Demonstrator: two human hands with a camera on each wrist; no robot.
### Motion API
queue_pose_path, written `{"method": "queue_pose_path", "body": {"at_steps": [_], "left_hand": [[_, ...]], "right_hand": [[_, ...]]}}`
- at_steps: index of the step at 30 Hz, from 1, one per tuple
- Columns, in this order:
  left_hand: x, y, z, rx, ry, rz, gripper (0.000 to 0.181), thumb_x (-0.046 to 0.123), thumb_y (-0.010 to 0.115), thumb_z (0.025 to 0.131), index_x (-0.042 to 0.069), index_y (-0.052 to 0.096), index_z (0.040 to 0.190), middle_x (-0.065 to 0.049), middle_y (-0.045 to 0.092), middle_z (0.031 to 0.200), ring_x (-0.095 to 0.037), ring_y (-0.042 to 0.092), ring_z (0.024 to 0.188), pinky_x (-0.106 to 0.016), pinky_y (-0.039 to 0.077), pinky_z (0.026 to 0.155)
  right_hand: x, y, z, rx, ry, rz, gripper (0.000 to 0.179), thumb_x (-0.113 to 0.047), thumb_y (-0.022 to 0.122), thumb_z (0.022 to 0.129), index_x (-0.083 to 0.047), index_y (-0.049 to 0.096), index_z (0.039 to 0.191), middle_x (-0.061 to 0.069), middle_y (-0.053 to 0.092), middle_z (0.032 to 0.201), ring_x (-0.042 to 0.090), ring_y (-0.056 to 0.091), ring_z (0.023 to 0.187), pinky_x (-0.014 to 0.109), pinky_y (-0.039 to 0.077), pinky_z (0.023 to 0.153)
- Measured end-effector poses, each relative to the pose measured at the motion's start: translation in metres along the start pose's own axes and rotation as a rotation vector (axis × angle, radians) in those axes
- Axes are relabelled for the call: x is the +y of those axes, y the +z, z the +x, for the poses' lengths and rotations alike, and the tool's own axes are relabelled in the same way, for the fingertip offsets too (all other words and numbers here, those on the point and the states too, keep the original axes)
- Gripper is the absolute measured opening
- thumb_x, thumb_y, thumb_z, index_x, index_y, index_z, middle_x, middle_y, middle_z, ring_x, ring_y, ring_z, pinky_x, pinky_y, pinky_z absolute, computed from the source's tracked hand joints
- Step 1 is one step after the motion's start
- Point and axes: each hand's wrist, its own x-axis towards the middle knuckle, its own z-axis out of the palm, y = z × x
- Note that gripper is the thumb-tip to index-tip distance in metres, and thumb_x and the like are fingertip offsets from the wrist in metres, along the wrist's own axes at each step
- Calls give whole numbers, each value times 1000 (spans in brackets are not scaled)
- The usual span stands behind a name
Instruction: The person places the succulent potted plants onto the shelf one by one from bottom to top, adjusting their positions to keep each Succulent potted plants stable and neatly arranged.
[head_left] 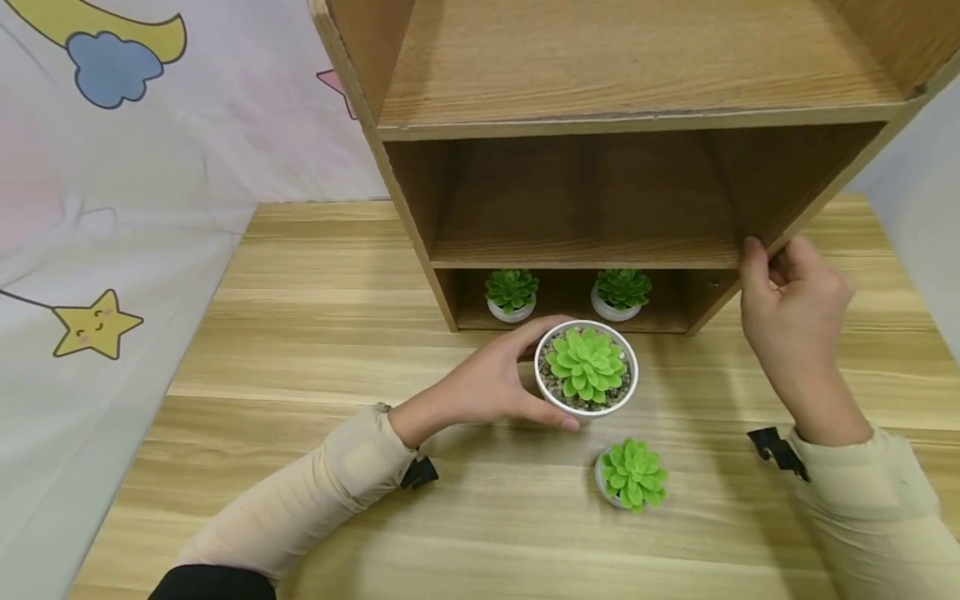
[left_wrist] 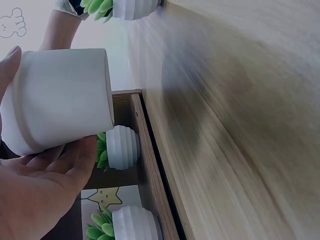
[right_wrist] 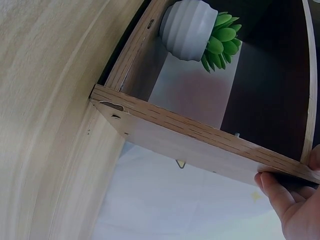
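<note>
At centre, the left hand clasps a probably light, stiff pot, best held round its smooth sides; the right hand pinches the shelf, right of frame.

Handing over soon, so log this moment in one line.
left hand: holds large potted plant | right hand: grips cabinet's side edge | bottom shelf: two small plants | table: one small plant

Four potted plants: one large plant, one small near plant, and two small far plants, the left plant and the right plant. One wooden shelf, three compartments in view. One desk. Two hands, one left hand, one right hand. Two sleeves.
</note>
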Motion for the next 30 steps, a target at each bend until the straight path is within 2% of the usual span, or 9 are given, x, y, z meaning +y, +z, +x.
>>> {"method": "queue_pose_path", "body": {"at_steps": [11,16,21,24,28,30], "left_hand": [[5,-4,-2,9,-13,26,99,42,94,61,29,44,145,13,52,134,-8,49,122,-36,38,104],[9,-5,-4,22,-22,21,100,40,95,60,28,45,145,13,52,134,-7,49,121,-34,38,103],[15,-7,-4,31,4,20,99,38,96,60,26,45,145,11,52,135,-7,49,121,-32,38,103],[18,-9,-4,43,15,19,99,35,96,60,25,45,144,10,52,134,-7,50,121,-31,39,103],[21,-11,-6,49,17,-14,98,31,96,61,23,45,144,9,53,133,-8,51,120,-31,40,102],[23,-12,-7,52,15,-27,98,30,96,61,22,45,144,9,53,134,-8,51,120,-31,40,102]], "right_hand": [[0,0,-2,9,10,-4,19,-3,57,93,11,69,90,17,68,80,-14,55,69,5,37,57],[1,0,-2,14,5,-35,19,-5,58,93,9,69,86,2,64,74,-12,52,63,5,35,56],[1,0,0,23,0,-41,19,-6,59,92,8,69,84,-14,58,73,-10,50,60,6,33,54],[1,0,1,25,-4,-40,20,-6,59,92,8,69,83,-15,58,73,-9,50,60,6,32,54],[0,0,1,20,-8,-35,19,-6,59,93,8,69,84,-7,61,73,-10,51,60,5,33,54],[-1,0,1,19,-7,-35,19,-6,59,93,8,69,84,-9,60,73,-10,51,60,5,33,54]]}}
